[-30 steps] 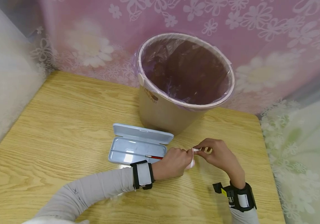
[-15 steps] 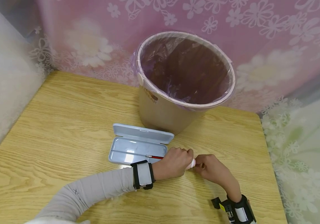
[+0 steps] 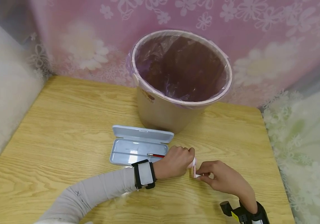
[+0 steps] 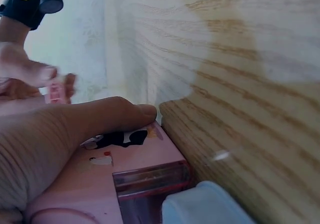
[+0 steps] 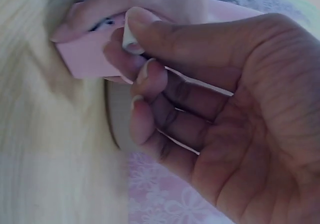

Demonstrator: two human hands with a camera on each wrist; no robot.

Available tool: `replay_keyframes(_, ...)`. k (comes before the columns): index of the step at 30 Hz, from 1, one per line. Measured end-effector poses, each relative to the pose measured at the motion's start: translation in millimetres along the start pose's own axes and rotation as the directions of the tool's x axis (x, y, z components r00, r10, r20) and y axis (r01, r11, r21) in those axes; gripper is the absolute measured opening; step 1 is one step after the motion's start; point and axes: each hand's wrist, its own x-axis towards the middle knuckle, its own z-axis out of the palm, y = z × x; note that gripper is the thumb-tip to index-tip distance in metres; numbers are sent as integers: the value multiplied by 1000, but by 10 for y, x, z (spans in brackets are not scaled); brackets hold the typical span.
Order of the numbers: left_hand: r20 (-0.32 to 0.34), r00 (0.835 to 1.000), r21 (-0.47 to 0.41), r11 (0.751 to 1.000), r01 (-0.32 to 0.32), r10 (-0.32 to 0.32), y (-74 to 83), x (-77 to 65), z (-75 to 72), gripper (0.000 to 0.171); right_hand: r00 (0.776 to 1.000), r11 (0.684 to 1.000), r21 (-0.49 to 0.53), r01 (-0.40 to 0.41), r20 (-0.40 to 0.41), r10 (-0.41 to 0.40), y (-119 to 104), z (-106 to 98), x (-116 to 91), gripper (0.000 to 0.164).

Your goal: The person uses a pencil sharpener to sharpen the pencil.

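My left hand (image 3: 175, 161) grips a pink crank pencil sharpener (image 4: 140, 156) on the table, thumb along its printed side; a see-through drawer (image 4: 150, 184) shows in the left wrist view. My right hand (image 3: 222, 177) pinches the white knob (image 5: 129, 37) of the crank (image 3: 194, 171) between thumb and index finger, the other fingers loosely curled. In the head view the crank hangs down from the sharpener, towards me. A red-and-black pencil (image 3: 156, 155) with a metal ferrule runs across the case under my left hand; its far end is hidden.
An open light-blue pencil case (image 3: 129, 158) lies left of the sharpener, its lid raised at the back. Behind it stands a tall beige bin (image 3: 160, 112) lined with a clear bag. Floral curtains (image 3: 78, 46) surround the wooden table (image 3: 64, 124).
My right hand has gone from above the sharpener's end down past it, turning the crank from pointing up to pointing down. My left hand keeps its grip; the view shifts slightly.
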Motion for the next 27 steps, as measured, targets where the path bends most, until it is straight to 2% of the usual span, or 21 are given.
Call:
replay_keyframes(5, 1, 1000, -5, 1000, 11, -11, 2, 5, -13, 18, 998, 1000, 1, 25, -55, -25, -41, -105, -29, 14)
replay_keyframes(12, -17, 1000, 9, 1000, 13, -12, 25, 4, -7, 18, 999, 1000, -22, 19, -49, -20, -59, -164, -28, 11)
replay_keyframes(15, -23, 1000, 9, 1000, 10, -10, 7, 3, -21, 20, 991, 997, -76, 28, -127, -38, -46, -228, 18, 16)
replay_keyframes(19, -34, 999, 5, 1000, 20, -20, -15, -1, -25, 20, 969, 987, -161, 28, -239, -66, 65, -320, 169, 22)
replay_keyframes(22, -28, 999, 5, 1000, 17, -17, -14, -3, -14, 12, 970, 984, -177, 8, -238, -50, 212, -327, 300, 19)
replay_keyframes(27, 0, 1000, 20, 1000, 6, -6, 18, 1, 8, 21, 987, 991, -130, -33, -159, 12, 480, -176, 417, 14)
